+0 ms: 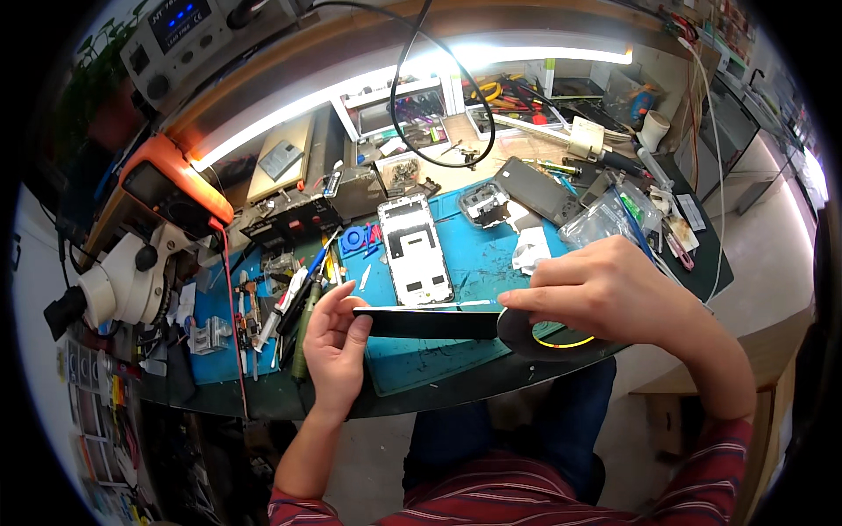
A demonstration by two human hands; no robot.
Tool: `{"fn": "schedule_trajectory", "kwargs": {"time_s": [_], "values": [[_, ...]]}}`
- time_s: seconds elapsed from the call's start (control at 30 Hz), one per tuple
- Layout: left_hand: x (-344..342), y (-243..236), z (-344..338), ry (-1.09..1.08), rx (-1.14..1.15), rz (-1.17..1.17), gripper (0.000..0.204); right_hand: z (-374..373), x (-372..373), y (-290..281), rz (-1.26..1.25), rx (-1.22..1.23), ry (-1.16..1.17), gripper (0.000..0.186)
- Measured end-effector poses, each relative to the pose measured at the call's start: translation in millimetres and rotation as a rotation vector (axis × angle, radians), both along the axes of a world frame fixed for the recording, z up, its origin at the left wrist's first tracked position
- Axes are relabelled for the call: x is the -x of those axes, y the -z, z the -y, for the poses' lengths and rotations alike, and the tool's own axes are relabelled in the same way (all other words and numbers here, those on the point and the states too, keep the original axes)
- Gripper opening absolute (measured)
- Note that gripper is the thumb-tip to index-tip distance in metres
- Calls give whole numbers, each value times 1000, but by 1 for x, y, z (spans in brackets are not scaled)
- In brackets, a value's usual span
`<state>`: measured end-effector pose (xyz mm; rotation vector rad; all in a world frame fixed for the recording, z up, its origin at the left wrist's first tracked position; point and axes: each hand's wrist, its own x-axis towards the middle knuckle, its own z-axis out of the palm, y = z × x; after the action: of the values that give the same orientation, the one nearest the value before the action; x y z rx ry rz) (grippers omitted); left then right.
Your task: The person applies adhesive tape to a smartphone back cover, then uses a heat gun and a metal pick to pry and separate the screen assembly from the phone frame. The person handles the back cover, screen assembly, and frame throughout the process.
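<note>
My left hand (338,337) grips the left end of a dark flat panel (430,323) with a pale top edge, held almost edge-on over the mat. My right hand (596,294) grips a dark roll with a yellow inner ring (561,346) at the panel's right end, its index finger along the top; whether roll and panel are joined I cannot tell. Just behind them, a white-and-black phone frame (410,250) lies on the blue mat (403,368).
Tools and small parts (263,324) crowd the left, beside a microscope (132,280) and orange multimeter (175,184). Behind stand trays of tools (509,96) and a looped black cable (443,158). Phone parts (535,188) and clear bags (596,223) lie at right.
</note>
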<state>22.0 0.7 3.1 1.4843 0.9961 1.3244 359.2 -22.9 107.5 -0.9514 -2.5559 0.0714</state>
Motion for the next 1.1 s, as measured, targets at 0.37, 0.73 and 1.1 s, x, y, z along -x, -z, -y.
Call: {"fn": "schedule_trajectory", "kwargs": {"time_s": [0.37, 0.73, 1.1], "values": [[34, 5, 4, 80, -34, -206, 40, -20, 21, -11, 203, 73, -76, 34], [31, 16, 2, -17, -381, -305, 36, -27, 24, -3, 217, 42, -53, 43], [31, 11, 2, -56, -578, -517, 37, -30, 20, 6, 90, 167, -28, 30]]}}
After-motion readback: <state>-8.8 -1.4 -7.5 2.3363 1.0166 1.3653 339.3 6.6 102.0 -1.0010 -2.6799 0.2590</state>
